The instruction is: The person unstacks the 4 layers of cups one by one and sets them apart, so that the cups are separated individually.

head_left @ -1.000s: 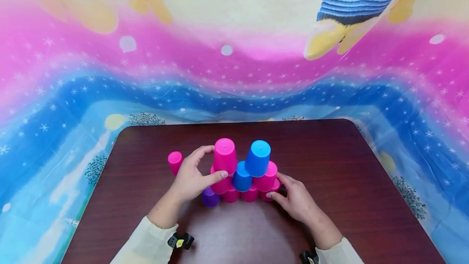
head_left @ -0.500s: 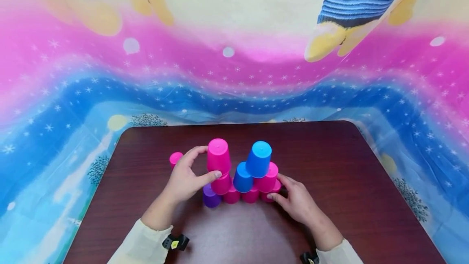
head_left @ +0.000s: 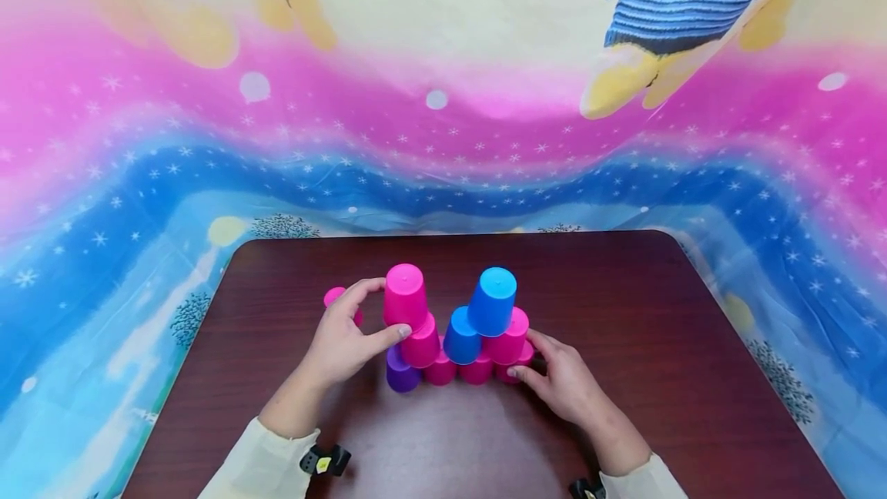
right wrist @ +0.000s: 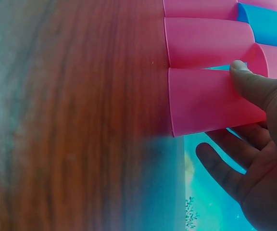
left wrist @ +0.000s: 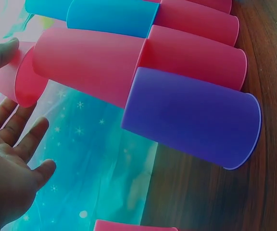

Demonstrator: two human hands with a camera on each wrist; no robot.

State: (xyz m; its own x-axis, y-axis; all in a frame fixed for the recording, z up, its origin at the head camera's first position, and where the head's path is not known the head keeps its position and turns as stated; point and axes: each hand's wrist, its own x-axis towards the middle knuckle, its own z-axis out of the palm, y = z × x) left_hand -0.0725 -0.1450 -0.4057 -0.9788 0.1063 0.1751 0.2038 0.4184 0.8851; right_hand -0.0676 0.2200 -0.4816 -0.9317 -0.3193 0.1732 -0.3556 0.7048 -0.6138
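A: Begin at the far left. What's there?

B: A lone pink cup, bottom up on the table, left of and behind the purple cup, partly hidden by the left hand.

A: And that hand?

B: It hangs just above and left of the purple cup — its grip pinches a raised pink cup between thumb and fingers.

A: Does the raised one sit on anything?

B: It's over the left second-row cup, a pink one that rests across the purple cup and its right-hand neighbour. The left wrist view shows the raised cup's hollow end; whether the two touch, I can't tell.

A: Along the bottom?

B: The purple cup leads the row. To its right stand the first pink base cup, the middle pink base cup and the end pink cup.

A: Above those?

B: Right of the purple cup and one level up, the lower blue cup and the right second-row cup, also pink. The top blue cup bridges both.

A: Last, the right hand?

B: Well right of the purple cup — its grip pinches the end pink cup, thumb on the near face, fingers behind.
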